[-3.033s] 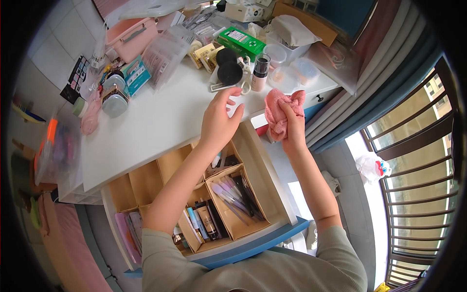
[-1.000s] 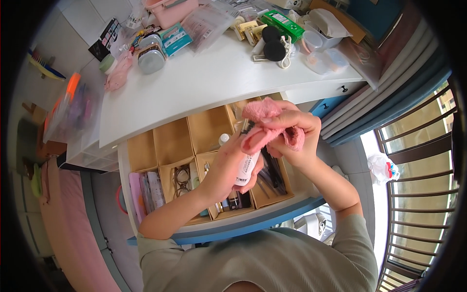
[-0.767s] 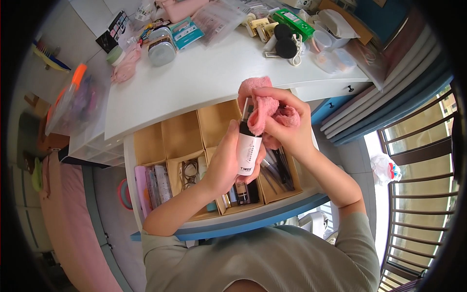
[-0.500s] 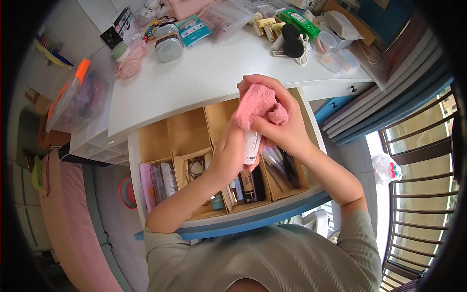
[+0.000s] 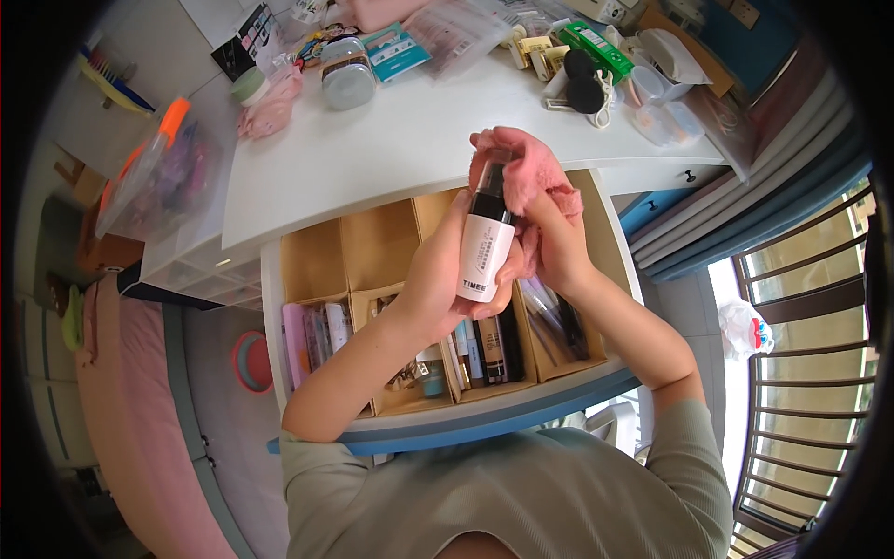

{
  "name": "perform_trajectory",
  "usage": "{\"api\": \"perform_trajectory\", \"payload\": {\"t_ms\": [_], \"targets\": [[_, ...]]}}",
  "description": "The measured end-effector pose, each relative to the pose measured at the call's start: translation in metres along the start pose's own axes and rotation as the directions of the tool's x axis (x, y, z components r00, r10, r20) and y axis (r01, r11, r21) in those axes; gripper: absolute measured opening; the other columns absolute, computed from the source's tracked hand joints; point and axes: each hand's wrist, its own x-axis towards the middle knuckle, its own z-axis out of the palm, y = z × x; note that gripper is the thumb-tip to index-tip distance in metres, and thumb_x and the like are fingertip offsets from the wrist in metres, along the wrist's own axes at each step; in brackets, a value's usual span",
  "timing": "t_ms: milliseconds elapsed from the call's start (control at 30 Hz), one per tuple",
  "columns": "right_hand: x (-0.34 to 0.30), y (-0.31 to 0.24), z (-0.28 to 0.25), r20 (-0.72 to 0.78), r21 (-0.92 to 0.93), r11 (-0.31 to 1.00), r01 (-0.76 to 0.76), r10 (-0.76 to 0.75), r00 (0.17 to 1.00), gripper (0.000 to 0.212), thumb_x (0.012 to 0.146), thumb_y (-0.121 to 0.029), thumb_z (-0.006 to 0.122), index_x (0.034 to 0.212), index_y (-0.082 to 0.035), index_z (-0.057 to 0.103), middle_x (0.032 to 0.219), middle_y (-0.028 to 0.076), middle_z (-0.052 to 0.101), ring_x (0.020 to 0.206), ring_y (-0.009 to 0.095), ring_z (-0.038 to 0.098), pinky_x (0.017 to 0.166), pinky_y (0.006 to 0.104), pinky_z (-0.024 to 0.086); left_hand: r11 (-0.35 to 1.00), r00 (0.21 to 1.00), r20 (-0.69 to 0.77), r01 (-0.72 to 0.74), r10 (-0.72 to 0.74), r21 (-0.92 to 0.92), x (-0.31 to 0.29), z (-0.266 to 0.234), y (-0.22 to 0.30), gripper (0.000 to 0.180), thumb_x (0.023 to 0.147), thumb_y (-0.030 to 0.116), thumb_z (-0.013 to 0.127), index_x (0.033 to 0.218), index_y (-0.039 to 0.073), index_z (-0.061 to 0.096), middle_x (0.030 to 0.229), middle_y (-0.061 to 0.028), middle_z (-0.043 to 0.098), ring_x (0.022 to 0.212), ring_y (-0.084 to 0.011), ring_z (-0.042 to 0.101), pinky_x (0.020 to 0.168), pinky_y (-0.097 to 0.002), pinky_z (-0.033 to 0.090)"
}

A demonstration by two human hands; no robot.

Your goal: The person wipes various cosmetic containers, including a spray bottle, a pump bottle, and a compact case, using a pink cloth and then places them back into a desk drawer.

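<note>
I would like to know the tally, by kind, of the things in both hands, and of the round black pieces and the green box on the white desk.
Bottle, in the left hand: 1
Pink cloth, in the right hand: 1
Round black pieces, on the white desk: 2
Green box: 1
Total: 5

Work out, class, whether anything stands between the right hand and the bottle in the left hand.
Yes: a pink cloth, bunched in the right hand, stands between that hand and the upper end of the bottle. Lower down, the left hand wraps the bottle, its fingers also in between.
</note>
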Motion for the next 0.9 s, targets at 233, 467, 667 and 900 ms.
{"api": "perform_trajectory", "payload": {"t_ms": [233,467,667,900], "targets": [[-0.009,0.005,-0.015,0.161,0.022,1.0,-0.008,0.004,0.987,0.063,0.076,-0.006,0.061,0.133,-0.004,0.034,0.125,0.01,0.044,0.115,0.019,0.045,0.098,0.0308,0.036,0.987,0.994,0.017,0.11,-0.109,-0.116,0.0,-0.001,-0.006,0.039,0.097,0.042,0.02,0.093,0.012,0.045,0.057,-0.0052,0.05,0.036,-0.0135,0.043,0.031,-0.0234,0.034],[-0.019,0.003,-0.027,-0.006,-0.174,0.978,-0.113,0.114,0.993,0.04,0.083,-0.011,0.06,0.119,-0.003,0.047,0.103,0.006,0.055,0.093,0.01,0.053,0.083,0.0262,0.043,0.984,0.983,-0.028,0.179,-0.179,-0.013,0.008,-0.003,-0.023,0.05,0.097,0.047,0.016,0.09,0.008,0.048,0.061,-0.0071,0.055,0.042,-0.0145,0.049,0.034,-0.0249,0.039],[-0.016,0.005,-0.035,-0.397,-0.134,0.986,-0.096,0.035,0.917,0.03,0.094,-0.027,0.048,0.105,0.001,0.055,0.087,0.008,0.062,0.072,0.011,0.059,0.064,0.025,0.049,0.775,0.973,-0.116,-0.085,0.2,0.626,0.007,0.004,-0.044,0.042,0.093,0.03,0.049,0.117,0.003,0.027,0.088,-0.0119,0.057,0.056,-0.0134,0.053,0.045,-0.0233,0.041],[-0.019,0.002,-0.045,-0.124,-0.095,0.991,-0.094,0.082,0.989,0.045,0.093,-0.03,0.043,0.129,-0.003,0.038,0.118,0.012,0.051,0.096,0.019,0.057,0.076,0.0293,0.051,0.954,0.997,0.021,0.063,-0.072,0.292,0.002,0.006,-0.028,0.038,0.092,0.037,0.047,0.113,0.009,0.033,0.067,-0.0018,0.044,0.042,-0.0079,0.037,0.038,-0.02,0.036]]}}
